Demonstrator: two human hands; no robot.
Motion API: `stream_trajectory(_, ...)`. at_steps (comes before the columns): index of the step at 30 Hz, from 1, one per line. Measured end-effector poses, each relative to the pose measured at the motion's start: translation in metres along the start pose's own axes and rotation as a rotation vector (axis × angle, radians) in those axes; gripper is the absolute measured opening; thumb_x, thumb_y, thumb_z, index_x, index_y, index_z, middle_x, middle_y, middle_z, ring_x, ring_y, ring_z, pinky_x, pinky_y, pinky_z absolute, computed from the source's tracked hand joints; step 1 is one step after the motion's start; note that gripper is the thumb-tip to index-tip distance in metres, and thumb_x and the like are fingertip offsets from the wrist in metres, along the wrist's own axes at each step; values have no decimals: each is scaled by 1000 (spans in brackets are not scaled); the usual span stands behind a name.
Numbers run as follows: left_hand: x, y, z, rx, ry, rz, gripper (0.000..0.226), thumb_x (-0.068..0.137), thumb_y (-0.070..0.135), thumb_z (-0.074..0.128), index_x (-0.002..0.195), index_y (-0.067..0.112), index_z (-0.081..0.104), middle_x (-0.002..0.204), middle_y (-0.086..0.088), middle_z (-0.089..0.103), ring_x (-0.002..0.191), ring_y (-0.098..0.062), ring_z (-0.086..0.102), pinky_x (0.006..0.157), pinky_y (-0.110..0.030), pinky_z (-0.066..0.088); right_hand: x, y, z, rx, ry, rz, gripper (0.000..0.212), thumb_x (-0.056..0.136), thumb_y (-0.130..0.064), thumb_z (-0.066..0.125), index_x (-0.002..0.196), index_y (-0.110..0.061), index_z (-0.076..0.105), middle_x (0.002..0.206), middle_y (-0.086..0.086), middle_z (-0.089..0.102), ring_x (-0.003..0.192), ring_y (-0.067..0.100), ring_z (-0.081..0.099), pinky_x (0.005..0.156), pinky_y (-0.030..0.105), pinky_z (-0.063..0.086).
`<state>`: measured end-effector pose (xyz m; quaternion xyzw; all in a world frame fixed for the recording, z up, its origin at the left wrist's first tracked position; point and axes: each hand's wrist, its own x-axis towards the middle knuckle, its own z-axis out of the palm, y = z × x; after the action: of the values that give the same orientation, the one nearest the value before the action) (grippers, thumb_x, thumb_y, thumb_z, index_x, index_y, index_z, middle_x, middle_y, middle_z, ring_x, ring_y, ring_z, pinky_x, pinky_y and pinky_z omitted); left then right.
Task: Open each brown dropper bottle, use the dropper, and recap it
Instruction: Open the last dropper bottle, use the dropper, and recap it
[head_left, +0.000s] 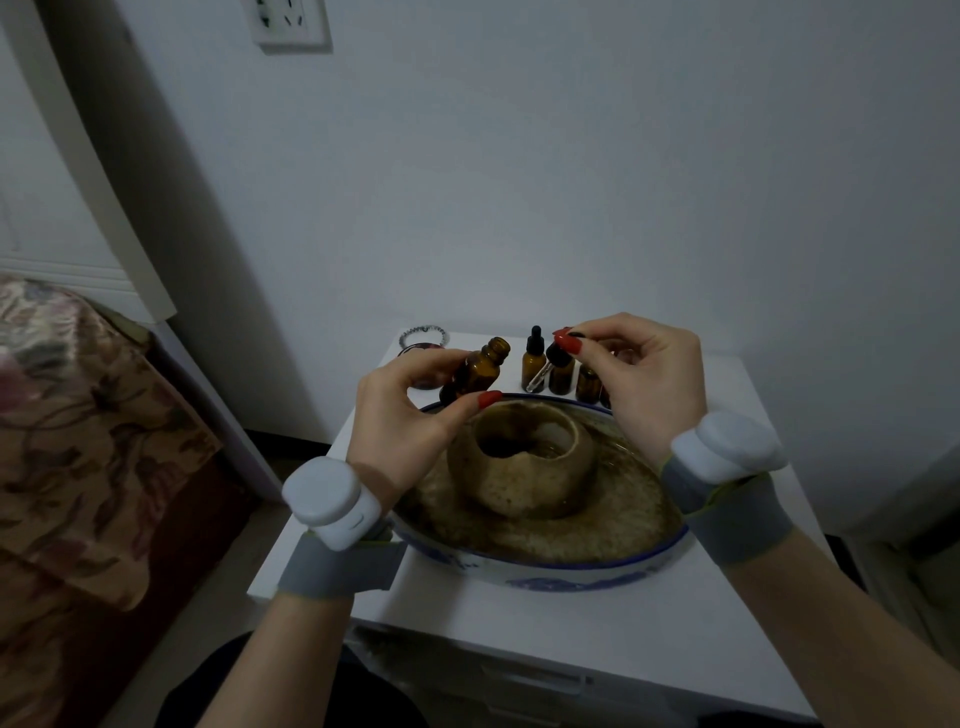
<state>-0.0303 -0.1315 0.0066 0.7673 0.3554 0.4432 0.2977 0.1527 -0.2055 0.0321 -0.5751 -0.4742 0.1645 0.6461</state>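
On the white tabletop (519, 608) sits a blue-rimmed ceramic dish (545, 569). Above it, left hand (400, 415) fingers grasp the open, tilted brown glass bottle (475, 370); right hand (644, 374) fingers pinch its black-capped glass dropper (546, 366). Behind stand more brown dropper bottles (533, 361).

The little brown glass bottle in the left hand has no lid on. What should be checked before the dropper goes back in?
1. Open brown glass bottle gripped by the left hand: ok.
2. Bottle upright: not ok, it tilts right.
3. Black-capped glass dropper pinched by the right hand: ok.
4. Dropper tip lined up over the bottle mouth: not ok, it is off to the right.
5. Liquid in the dropper: cannot tell.
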Motion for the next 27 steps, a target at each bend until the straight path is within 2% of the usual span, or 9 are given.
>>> stream_trajectory(2,0,1,0,1,0,2,32,74,21,81,105,19,73,98,5,71,92,-13,63,85,-12,45,0,0,1,-4,6,-5,11,82,-2,70,83,-12,73,67,-9,67,54,-5,57,54,9,47)
stream_trajectory(5,0,1,0,-12,5,0,32,74,20,82,104,20,73,99,5,72,92,-15,64,88,-21,48,-1,0,1,-2,3,-17,17,82,-1,70,79,-18,72,59,-17,66,54,-7,56,53,8,46)
stream_trajectory(9,0,0,0,-12,6,-2,32,74,21,82,104,20,73,98,6,72,92,-14,63,88,-24,49,-2,1,1,-27,6,-20,23,82,-2,70,78,-24,71,62,-14,67,56,-4,54,55,12,47)
stream_trajectory(13,0,-1,0,-6,1,0,31,74,22,81,103,24,72,98,8,71,93,-13,63,88,-21,49,-1,2,3,-47,0,-5,15,82,-6,71,84,-20,74,75,2,71,61,5,56,58,19,50)
stream_trajectory(17,0,-2,-1,-5,-7,1,31,74,23,81,103,28,71,99,9,71,94,-11,63,88,-19,48,0,3,1,-28,23,-15,14,82,-8,72,84,-21,74,75,-5,72,69,21,62,64,26,54)
stream_trajectory(20,0,-3,-1,0,-12,4,32,74,24,81,102,33,69,100,11,70,94,-11,63,87,-14,46,1,1,-1,28,32,-8,18,83,-8,72,80,-26,73,69,-14,72,62,8,62,59,18,54)
stream_trajectory(22,1,-3,0,-1,-12,4,32,73,25,81,101,35,68,99,12,70,94,-9,63,85,-8,43,2,1,-2,75,43,22,15,83,-9,72,81,-24,74,72,-13,73,62,3,63,59,15,52)
stream_trajectory(27,1,-4,1,-3,-16,11,31,73,28,80,101,32,69,97,13,70,92,-5,62,84,-6,43,5,-2,-10,121,95,43,9,82,-13,73,86,-21,75,82,-4,75,78,8,70,71,17,54)
